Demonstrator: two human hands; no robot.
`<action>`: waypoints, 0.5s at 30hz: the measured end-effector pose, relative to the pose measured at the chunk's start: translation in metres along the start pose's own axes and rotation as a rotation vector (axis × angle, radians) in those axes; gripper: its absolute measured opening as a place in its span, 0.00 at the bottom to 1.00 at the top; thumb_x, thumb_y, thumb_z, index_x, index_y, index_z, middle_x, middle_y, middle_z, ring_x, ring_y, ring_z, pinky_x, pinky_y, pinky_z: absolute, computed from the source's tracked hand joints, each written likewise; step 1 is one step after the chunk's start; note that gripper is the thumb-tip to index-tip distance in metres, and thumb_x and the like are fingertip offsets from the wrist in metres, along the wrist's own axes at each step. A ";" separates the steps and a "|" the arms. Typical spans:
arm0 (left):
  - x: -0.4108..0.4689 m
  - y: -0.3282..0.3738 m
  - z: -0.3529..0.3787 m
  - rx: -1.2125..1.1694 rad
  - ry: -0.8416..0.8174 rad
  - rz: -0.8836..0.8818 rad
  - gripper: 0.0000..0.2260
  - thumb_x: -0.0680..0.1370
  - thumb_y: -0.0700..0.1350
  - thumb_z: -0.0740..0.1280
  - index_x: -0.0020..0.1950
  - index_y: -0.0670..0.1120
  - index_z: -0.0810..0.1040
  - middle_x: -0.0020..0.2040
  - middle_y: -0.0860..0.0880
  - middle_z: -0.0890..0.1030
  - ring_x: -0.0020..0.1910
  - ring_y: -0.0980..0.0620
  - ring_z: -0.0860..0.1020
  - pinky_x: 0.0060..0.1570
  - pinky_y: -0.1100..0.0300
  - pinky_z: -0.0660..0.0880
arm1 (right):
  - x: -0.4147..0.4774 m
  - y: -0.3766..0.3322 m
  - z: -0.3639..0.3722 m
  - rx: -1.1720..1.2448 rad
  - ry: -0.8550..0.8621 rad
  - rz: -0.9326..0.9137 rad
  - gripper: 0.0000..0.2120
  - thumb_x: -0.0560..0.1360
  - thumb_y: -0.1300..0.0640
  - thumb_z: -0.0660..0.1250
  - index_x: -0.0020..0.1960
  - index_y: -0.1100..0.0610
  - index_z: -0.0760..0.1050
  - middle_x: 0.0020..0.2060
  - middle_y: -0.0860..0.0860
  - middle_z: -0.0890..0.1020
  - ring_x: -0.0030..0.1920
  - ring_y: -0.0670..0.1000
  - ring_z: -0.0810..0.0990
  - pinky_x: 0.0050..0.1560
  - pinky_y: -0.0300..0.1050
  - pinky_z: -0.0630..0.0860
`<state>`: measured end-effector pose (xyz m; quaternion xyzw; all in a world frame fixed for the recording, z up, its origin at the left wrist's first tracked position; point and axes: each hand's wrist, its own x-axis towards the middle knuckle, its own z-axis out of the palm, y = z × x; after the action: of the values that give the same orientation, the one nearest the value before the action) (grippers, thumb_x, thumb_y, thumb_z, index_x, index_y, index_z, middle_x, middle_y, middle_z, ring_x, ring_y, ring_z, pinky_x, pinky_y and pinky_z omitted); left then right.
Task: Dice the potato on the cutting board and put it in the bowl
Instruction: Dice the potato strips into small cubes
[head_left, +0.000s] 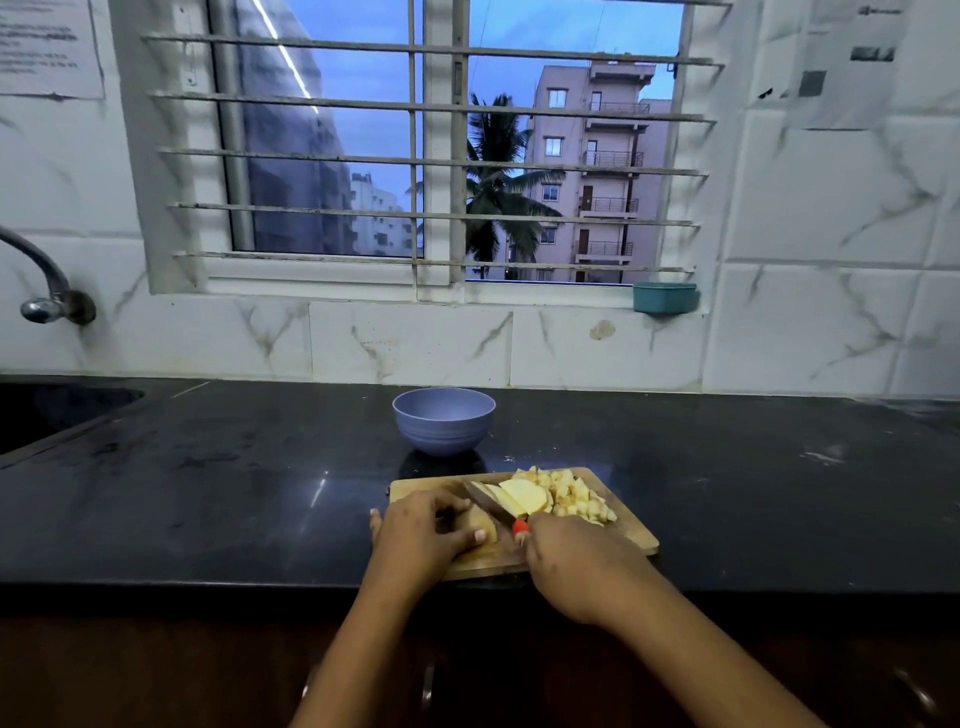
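Note:
A wooden cutting board lies on the black counter near its front edge. My left hand grips an uncut chunk of potato at the board's left end. My right hand holds a knife with a red handle; its blade stands between the chunk and a few pale slices. A heap of diced potato lies on the board's right half. Behind the board stands a lilac bowl; I see nothing in it.
A sink is set into the counter at the far left, with a tap on the wall above it. A teal tub sits on the window sill. Dark cabinet fronts run below the counter edge.

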<state>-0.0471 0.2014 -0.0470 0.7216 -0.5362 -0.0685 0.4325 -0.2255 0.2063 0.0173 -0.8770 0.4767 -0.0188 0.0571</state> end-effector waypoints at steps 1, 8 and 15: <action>0.000 0.000 0.000 -0.012 0.005 -0.002 0.16 0.68 0.53 0.76 0.54 0.53 0.82 0.54 0.58 0.82 0.58 0.56 0.77 0.68 0.44 0.64 | 0.001 -0.003 0.000 -0.009 0.025 -0.011 0.13 0.82 0.53 0.51 0.62 0.54 0.69 0.56 0.53 0.77 0.55 0.55 0.76 0.47 0.49 0.68; -0.001 -0.001 0.001 -0.037 0.021 -0.026 0.17 0.69 0.51 0.75 0.56 0.51 0.81 0.56 0.56 0.81 0.60 0.55 0.76 0.70 0.44 0.63 | 0.007 -0.010 0.003 -0.090 0.066 -0.007 0.13 0.81 0.57 0.55 0.64 0.54 0.67 0.57 0.52 0.77 0.55 0.54 0.77 0.45 0.48 0.66; -0.003 -0.003 -0.001 -0.009 0.018 0.000 0.15 0.69 0.53 0.75 0.55 0.55 0.81 0.55 0.59 0.81 0.59 0.58 0.76 0.69 0.43 0.62 | 0.008 -0.006 0.006 -0.055 0.077 -0.019 0.13 0.81 0.55 0.53 0.65 0.54 0.66 0.56 0.52 0.78 0.54 0.54 0.77 0.44 0.48 0.67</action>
<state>-0.0463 0.2046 -0.0497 0.7201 -0.5321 -0.0643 0.4407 -0.2155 0.2038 0.0116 -0.8814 0.4704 -0.0403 0.0145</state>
